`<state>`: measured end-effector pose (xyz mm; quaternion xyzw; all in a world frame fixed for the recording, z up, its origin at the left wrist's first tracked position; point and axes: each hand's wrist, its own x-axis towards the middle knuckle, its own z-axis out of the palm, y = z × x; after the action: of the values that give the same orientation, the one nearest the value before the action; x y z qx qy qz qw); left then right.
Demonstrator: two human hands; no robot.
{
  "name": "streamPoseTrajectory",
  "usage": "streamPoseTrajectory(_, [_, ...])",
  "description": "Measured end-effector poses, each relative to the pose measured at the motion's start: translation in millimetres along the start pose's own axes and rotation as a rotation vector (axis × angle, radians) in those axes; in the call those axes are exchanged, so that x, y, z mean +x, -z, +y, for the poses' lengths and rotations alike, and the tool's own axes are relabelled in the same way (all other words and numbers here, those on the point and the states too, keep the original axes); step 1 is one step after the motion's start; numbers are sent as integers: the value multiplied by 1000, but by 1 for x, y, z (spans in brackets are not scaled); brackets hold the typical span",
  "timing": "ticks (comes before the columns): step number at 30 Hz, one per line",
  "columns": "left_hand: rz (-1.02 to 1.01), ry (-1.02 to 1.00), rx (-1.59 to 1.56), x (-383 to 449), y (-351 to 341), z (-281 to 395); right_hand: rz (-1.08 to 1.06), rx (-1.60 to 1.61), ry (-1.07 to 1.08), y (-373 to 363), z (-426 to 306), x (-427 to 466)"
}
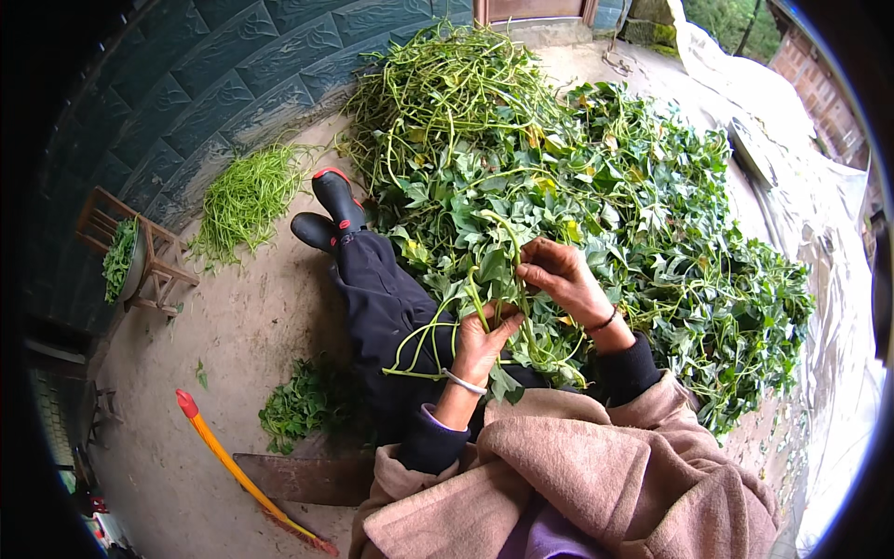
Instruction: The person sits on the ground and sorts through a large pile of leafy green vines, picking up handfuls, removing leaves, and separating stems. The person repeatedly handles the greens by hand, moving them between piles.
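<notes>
Over my lap, my left hand (pixel 476 351) grips several leafy vine stems (pixel 412 344), whose ends trail to the left across my dark trousers (pixel 387 286). My right hand (pixel 569 283), just above and to the right, pinches a thick green vine stem (pixel 507 225) between thumb and fingers. A large heap of leafy vines (pixel 628 185), which look like sweet potato vines, spreads beyond and to the right of both hands. Leaves hide part of the left fingers.
Stripped stems (pixel 241 202) lie piled by the tiled wall (pixel 230 63). A wooden chair (pixel 164 269) holds a bowl of leaves (pixel 122 260). A small leaf pile (pixel 297 409) and an orange-yellow handle (pixel 227 461) lie on the concrete floor. White sheeting (pixel 831 279) borders the right side.
</notes>
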<state>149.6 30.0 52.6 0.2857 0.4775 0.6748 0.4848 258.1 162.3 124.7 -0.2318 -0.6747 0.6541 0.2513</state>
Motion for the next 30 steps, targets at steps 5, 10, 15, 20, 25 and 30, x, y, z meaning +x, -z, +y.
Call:
streamPoseTrajectory(5, [87,-76,40,2,10,-3,-67,-388,125,-13,2,-10])
streamPoseTrajectory(10, [60,8,163,-2,27,5,-86,-765,319,2,-3,-6])
streamPoseTrajectory(15, [-162,365,-146,-10,37,48,221,-1287,436,44,12,0])
streamPoseTrajectory(20, [-66,122,-258,-6,46,35,238,-730,213,70,11,-5])
streamPoseTrajectory(25, [12,34,-202,-1,22,25,16,-132,25,43,15,-6])
streamPoseTrajectory(30, [-61,58,49,4,16,-2,3,-28,-6,11,15,-3])
